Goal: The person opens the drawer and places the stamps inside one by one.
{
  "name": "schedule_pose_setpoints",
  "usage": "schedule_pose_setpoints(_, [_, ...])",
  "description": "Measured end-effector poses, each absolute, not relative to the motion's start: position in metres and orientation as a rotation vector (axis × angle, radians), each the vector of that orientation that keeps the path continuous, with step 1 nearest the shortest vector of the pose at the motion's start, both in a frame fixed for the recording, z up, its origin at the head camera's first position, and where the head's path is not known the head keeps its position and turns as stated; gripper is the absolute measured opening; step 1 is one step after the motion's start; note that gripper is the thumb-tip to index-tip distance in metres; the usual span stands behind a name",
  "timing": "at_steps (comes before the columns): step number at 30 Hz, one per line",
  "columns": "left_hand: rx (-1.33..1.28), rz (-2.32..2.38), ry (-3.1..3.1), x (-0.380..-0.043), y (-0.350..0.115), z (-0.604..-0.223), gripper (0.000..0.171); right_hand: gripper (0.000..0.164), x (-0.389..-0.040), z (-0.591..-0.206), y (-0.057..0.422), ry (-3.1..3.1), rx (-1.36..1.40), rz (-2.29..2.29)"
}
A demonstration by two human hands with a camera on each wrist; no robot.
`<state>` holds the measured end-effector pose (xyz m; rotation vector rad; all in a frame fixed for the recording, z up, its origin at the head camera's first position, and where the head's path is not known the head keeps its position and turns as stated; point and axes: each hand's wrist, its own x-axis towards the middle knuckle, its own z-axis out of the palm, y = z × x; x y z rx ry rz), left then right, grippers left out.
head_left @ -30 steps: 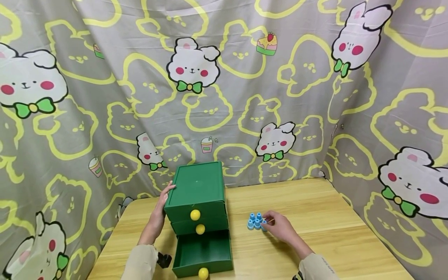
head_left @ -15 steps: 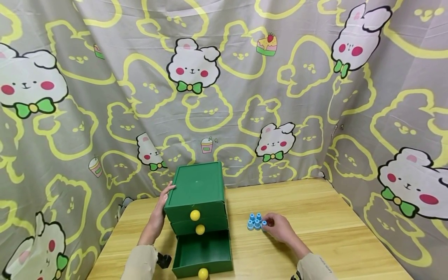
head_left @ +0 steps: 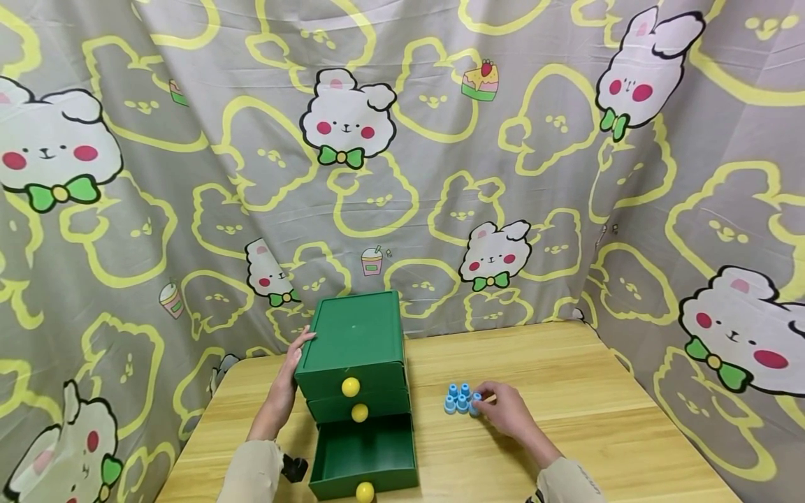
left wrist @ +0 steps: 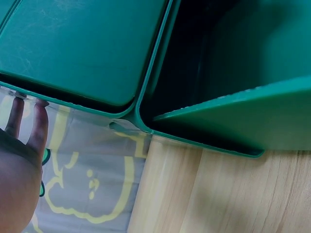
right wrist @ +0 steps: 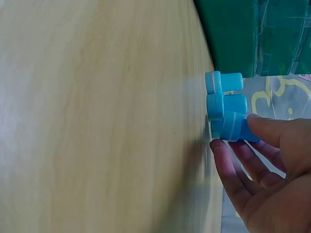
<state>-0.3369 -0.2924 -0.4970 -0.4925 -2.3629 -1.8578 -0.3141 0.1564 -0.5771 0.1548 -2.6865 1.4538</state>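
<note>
A green drawer unit (head_left: 355,332) with yellow ball knobs stands at mid-table. Its bottom drawer (head_left: 367,457) is pulled out. Along the unit's left side rests my left hand (head_left: 283,391); the left wrist view shows its fingers (left wrist: 36,126) extended against the wall. My right hand (head_left: 503,409) pinches a small light-blue piece (right wrist: 238,127), wide at one end and narrower at the other, between thumb and fingers. It sits slightly tilted at the near right end of a tight cluster of several similar blue pieces (head_left: 462,402), to the right of the unit.
The wooden table (head_left: 553,363) extends behind and to the right of the blue pieces. A patterned grey curtain (head_left: 415,202) hangs behind and at both sides. The pulled-out drawer's yellow knob (head_left: 365,492) juts toward the table's front.
The right hand's grip on the end blue piece has shifted slightly, and that piece now sits a little higher and tilted. The left hand and the drawer unit have stayed put.
</note>
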Motion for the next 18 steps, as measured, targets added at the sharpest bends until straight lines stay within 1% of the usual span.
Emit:
schedule_pose_setpoints(10, [-0.493,-1.86,-2.358,-0.337,-0.292,-0.497,0.053,0.009,-0.307,-0.566,0.15,-2.646,0.151,1.456])
schedule_pose_setpoints(13, [-0.492,-1.859,-2.358,-0.337,-0.292,-0.497,0.053,0.009,-0.305,-0.561,0.148,-2.625,0.177,1.442])
schedule_pose_setpoints(18, [-0.499,-1.858,-2.354,-0.337,-0.291,-0.497,0.053,0.015,-0.301,-0.555,0.144,-2.595,0.257,1.45])
